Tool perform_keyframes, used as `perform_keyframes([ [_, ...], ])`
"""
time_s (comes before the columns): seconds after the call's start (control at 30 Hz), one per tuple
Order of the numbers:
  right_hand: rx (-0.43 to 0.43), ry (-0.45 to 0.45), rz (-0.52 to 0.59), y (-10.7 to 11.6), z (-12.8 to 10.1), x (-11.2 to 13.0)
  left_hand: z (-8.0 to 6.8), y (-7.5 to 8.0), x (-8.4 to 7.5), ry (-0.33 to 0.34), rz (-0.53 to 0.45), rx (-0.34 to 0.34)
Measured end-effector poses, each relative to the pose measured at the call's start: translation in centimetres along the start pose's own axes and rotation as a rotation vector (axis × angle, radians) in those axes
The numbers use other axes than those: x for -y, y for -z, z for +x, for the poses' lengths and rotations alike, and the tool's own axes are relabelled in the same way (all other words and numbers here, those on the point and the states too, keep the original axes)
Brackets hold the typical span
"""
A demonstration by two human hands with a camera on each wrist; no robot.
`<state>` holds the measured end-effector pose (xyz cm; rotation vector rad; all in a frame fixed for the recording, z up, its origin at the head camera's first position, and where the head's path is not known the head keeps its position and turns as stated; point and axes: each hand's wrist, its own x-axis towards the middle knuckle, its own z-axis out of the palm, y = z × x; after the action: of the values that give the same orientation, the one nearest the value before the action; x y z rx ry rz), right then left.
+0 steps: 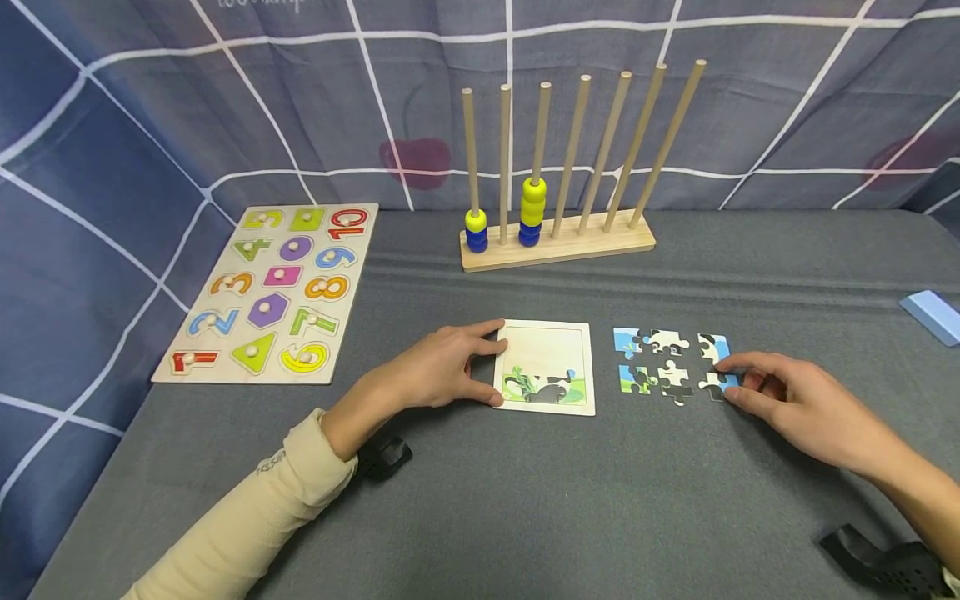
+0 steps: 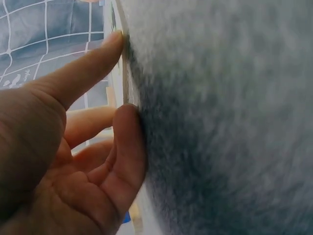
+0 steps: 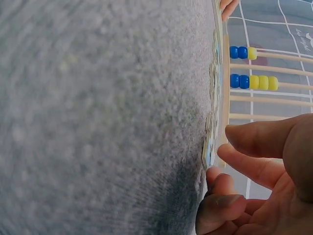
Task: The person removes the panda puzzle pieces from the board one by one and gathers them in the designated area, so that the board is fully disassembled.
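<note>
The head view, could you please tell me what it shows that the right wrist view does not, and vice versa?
Only the head view shows the number-and-shape puzzle board, the light blue block and the printed face of the puzzle tray.

Only the right wrist view shows the jigsaw pieces nearly edge-on.

Both show the right hand, those pieces, the gray tabletop, the wooden peg stand with its beads, and the checked curtain.

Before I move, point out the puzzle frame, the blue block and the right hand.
Puzzle frame [image 1: 550, 348]: head view, on its bare inner board.
Blue block [image 1: 937, 313]: head view, on its upper face.
Right hand [image 1: 806, 407]: head view, on the back of the hand.
</note>
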<state>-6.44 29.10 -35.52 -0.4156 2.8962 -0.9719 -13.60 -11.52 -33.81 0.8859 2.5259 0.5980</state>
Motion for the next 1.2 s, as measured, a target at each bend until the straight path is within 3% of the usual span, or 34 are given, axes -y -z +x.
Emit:
perform_keyframes([
  [0.23,-0.024,0.015,0.022,-0.1,0.2,0.7,0.0,0.2,0.1,0.030,0.037,0.002],
  [0.6,0.002,0.128,0.109,-1.6,1.4,3.7,0.1,0.3,0.1,0.047,0.058,0.009],
  [1.0,0.165,0.189,0.213,-4.7,4.6,9.7,0.1,0.5,-0.2,0.087,0.043,0.045],
  [1.2,0.201,0.226,0.260,-6.5,6.4,12.0,0.1,0.5,-0.3,0.098,0.044,0.050],
])
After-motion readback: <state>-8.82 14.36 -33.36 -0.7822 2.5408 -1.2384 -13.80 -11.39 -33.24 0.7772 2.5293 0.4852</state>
